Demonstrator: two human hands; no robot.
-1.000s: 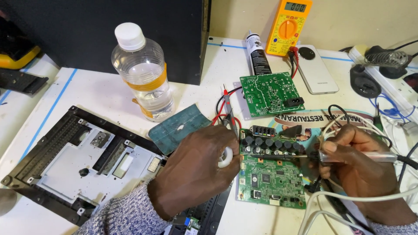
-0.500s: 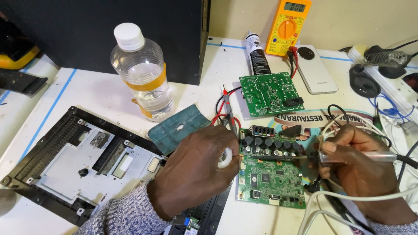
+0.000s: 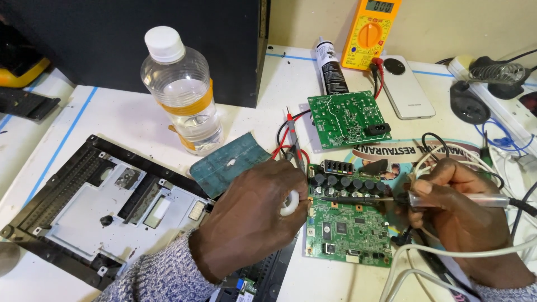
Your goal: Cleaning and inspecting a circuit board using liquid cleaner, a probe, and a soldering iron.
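A green circuit board [image 3: 349, 229] with a row of dark capacitors lies in front of me. My left hand [image 3: 254, 218] rests at its left edge, fingers closed around a small white object [image 3: 289, 202]. My right hand [image 3: 456, 210] grips a pen-shaped tool [image 3: 447, 199] with a thin dark tip that lies across the board near the capacitors. White and black cables loop around my right wrist.
A water bottle [image 3: 182, 92], a teal pad [image 3: 229, 162] and a dismantled black chassis [image 3: 95, 207] lie at the left. Behind are a second green board [image 3: 347, 118], a yellow multimeter [image 3: 372, 28] with red and black probes, a tube, a white phone [image 3: 405, 86] and a power strip.
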